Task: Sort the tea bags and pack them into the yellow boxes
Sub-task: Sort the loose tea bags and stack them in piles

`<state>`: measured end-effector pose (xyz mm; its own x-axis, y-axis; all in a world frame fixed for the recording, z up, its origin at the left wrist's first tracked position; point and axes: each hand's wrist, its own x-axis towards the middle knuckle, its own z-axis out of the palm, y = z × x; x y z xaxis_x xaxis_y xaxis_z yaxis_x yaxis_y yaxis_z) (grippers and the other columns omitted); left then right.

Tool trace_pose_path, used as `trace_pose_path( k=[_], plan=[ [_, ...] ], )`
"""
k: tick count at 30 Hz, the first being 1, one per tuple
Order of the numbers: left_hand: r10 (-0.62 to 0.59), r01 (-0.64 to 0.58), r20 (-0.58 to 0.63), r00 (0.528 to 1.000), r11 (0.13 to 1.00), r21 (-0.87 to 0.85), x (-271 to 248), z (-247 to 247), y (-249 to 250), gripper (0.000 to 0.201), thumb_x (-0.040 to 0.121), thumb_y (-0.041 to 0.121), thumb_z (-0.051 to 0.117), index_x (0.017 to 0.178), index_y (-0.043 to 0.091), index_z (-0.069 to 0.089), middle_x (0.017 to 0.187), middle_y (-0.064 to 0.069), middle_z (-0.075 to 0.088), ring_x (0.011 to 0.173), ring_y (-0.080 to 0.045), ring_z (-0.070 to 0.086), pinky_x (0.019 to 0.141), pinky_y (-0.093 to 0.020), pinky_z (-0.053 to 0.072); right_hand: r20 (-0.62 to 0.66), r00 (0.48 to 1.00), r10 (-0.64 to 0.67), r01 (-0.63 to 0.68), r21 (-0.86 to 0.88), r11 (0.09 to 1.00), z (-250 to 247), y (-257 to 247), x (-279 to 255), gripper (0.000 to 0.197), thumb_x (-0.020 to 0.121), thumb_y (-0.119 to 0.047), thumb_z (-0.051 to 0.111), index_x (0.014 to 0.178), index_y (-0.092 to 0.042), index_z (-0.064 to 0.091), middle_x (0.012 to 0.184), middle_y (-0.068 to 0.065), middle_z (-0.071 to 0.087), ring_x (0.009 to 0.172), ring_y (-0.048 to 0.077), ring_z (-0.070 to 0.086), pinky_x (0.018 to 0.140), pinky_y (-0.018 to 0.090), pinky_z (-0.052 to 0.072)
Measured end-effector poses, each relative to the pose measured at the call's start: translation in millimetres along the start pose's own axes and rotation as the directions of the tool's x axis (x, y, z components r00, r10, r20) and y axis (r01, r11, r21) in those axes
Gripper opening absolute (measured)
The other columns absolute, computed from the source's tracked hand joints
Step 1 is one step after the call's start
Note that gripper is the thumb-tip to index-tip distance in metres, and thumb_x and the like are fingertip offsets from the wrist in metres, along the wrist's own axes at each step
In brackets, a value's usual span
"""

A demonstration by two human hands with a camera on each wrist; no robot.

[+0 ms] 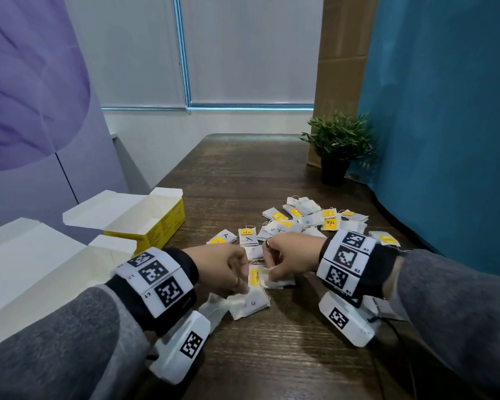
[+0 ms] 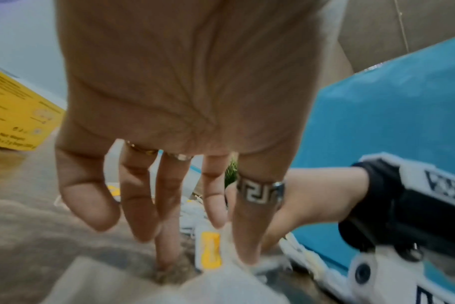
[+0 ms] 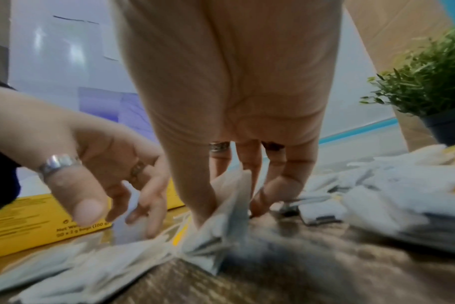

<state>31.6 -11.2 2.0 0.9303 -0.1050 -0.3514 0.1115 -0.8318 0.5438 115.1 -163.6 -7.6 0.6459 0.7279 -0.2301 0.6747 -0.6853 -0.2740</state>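
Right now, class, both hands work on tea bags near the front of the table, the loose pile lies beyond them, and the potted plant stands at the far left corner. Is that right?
One detail is wrong: the potted plant stands at the far right, by the blue curtain, as the head view shows. The left hand and right hand do work on tea bags near the front, with the loose pile beyond.

The table (image 1: 243, 180) was dark brown wood grain. At centre right of the head view, white tea bags (image 1: 315, 219) carried yellow tags, some marked with black crosses or purple swirls. The open box (image 1: 156, 226) at left was yellow outside, white within. Black-and-white square-code bands (image 1: 345, 262) wrapped both wrists over grey sleeves (image 1: 456, 319). A green plant (image 1: 339, 138) stood in a black pot, beside a teal curtain (image 1: 445, 111).
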Motion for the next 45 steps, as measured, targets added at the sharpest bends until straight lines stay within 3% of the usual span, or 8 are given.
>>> trace_pose_path(
  k=[5, 15, 19, 27, 33, 36, 41, 45],
  plan=[
    [0.013, -0.022, 0.031, 0.999, 0.951, 0.31, 4, 9, 12, 0.035, 0.076, 0.026, 0.074, 0.092, 0.024, 0.043, 0.092, 0.004, 0.055, 0.084, -0.015, 0.053, 0.071, -0.029, 0.043, -0.285, 0.942, -0.179, 0.138, -0.16, 0.977, -20, 1, -30, 0.028, 0.081, -0.004, 0.059, 0.065, -0.022, 0.045, 0.074, -0.007, 0.045, 0.075, 0.015, 0.048, 0.059, 0.021, 0.036],
    [0.005, -0.036, 0.083, 0.997, 0.921, 0.387, 3, 13, 26, 0.041, 0.074, 0.011, 0.072, 0.099, 0.019, 0.041, 0.073, 0.01, 0.045, 0.085, -0.016, 0.049, 0.059, -0.023, 0.038, -0.614, 0.201, -0.763, 0.244, -0.723, 0.646, -41, 5, -84, 0.017, 0.09, 0.005, 0.052, 0.083, -0.008, 0.044, 0.078, 0.015, 0.059, 0.076, 0.027, 0.054, 0.055, 0.037, 0.046],
    [0.114, -0.107, -0.031, 0.993, 0.979, 0.175, -2, -3, 25, 0.041, 0.072, 0.006, 0.061, 0.108, 0.021, 0.048, 0.086, 0.001, 0.063, 0.078, -0.015, 0.057, 0.064, -0.027, 0.048, -0.612, 0.109, -0.783, 0.193, -0.759, 0.621, -40, 6, -90, 0.016, 0.077, 0.011, 0.064, 0.07, -0.002, 0.058, 0.07, 0.013, 0.06, 0.081, 0.028, 0.056, 0.061, 0.035, 0.048],
    [0.165, -0.343, -0.415, 0.895, 0.848, -0.403, -22, -33, 27, 0.054, 0.072, -0.022, 0.035, 0.08, 0.02, 0.069, 0.072, -0.005, 0.056, 0.045, 0.001, 0.046, 0.053, -0.015, 0.04, -0.853, 0.244, -0.462, 0.376, -0.356, 0.856, -38, 7, -87, 0.013, 0.077, 0.004, 0.067, 0.067, -0.002, 0.061, 0.079, 0.008, 0.06, 0.068, 0.024, 0.056, 0.062, 0.032, 0.048],
    [0.158, -0.478, -0.465, 0.871, 0.494, -0.726, -22, -17, 41, 0.019, 0.09, 0.003, 0.052, 0.096, 0.008, 0.069, 0.091, -0.01, 0.072, 0.076, -0.016, 0.067, 0.069, -0.021, 0.055, -0.711, 0.282, -0.644, 0.273, -0.584, 0.765, -22, 2, -73, 0.021, 0.08, 0.003, 0.065, 0.075, -0.013, 0.052, 0.079, 0.006, 0.062, 0.066, 0.024, 0.059, 0.053, 0.033, 0.049],
    [0.184, -0.544, -0.542, 0.82, 0.547, -0.637, -19, -6, 39, 0.036, 0.074, 0.001, 0.071, 0.108, 0.013, 0.064, 0.095, -0.004, 0.074, 0.089, -0.015, 0.07, 0.08, -0.024, 0.057, -0.66, 0.307, -0.686, 0.284, -0.624, 0.728, -16, 3, -69, 0.023, 0.084, 0.001, 0.06, 0.079, -0.015, 0.044, 0.082, 0.006, 0.064, 0.069, 0.021, 0.056, 0.055, 0.03, 0.046],
    [0.127, -0.597, -0.657, 0.743, 0.57, -0.565, -17, -10, 29, 0.05, 0.068, -0.013, 0.072, 0.1, 0.025, 0.066, 0.102, -0.005, 0.07, 0.081, -0.015, 0.069, 0.079, -0.031, 0.058, -0.741, 0.558, -0.373, 0.542, -0.015, 0.84, -19, 0, -84, 0.015, 0.078, -0.011, 0.071, 0.07, -0.017, 0.061, 0.093, 0.0, 0.063, 0.085, 0.006, 0.06, 0.071, 0.025, 0.049],
    [0.082, -0.573, -0.663, 0.744, 0.587, -0.572, -16, -16, 20, 0.048, 0.072, -0.014, 0.068, 0.092, 0.03, 0.068, 0.105, -0.005, 0.066, 0.082, -0.015, 0.065, 0.08, -0.031, 0.055, -0.629, 0.776, -0.047, 0.523, 0.601, 0.604, -38, -6, -93, 0.017, 0.068, -0.015, 0.077, 0.072, -0.014, 0.06, 0.066, 0.003, 0.061, 0.06, 0.007, 0.054, 0.055, 0.021, 0.045]
  ],
)
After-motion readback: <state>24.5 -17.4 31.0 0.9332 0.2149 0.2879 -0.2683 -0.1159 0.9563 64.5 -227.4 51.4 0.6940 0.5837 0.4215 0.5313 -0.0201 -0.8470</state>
